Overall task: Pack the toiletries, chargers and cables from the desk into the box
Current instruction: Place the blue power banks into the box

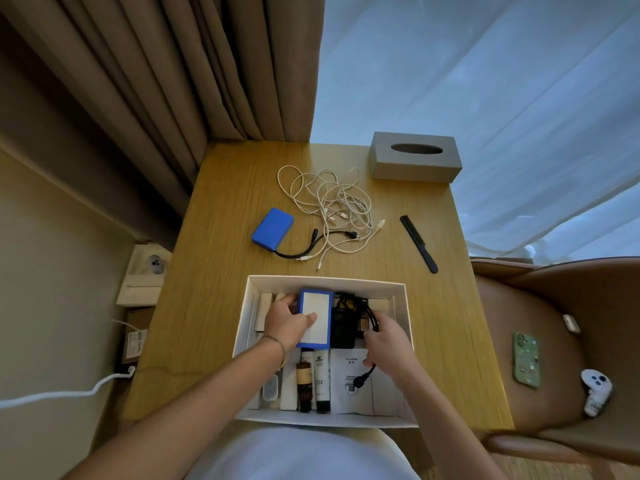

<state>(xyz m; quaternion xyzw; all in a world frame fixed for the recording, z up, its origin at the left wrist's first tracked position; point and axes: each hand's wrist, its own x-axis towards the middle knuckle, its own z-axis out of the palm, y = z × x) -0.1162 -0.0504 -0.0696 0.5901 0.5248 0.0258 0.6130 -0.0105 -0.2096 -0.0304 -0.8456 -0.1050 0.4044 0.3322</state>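
A white open box (400, 292) sits at the desk's near edge. My left hand (285, 323) grips a blue battery pack with a white face (317, 318) inside the box. My right hand (388, 337) holds its bundled black cable (360, 308), whose plug (360, 380) hangs below. Bottles and tubes (313, 379) and a white sachet (349, 379) lie in the box's near half. On the desk behind are a second blue battery pack (273, 225) with a black lead, a tangle of white cables (332, 202) and a black comb (418, 242).
A grey tissue box (415, 157) stands at the desk's far right corner. A brown chair (554, 323) to the right holds a green phone (527, 360) and a white controller (596, 393). Curtains hang behind; a white cable (69, 393) runs on the floor at left.
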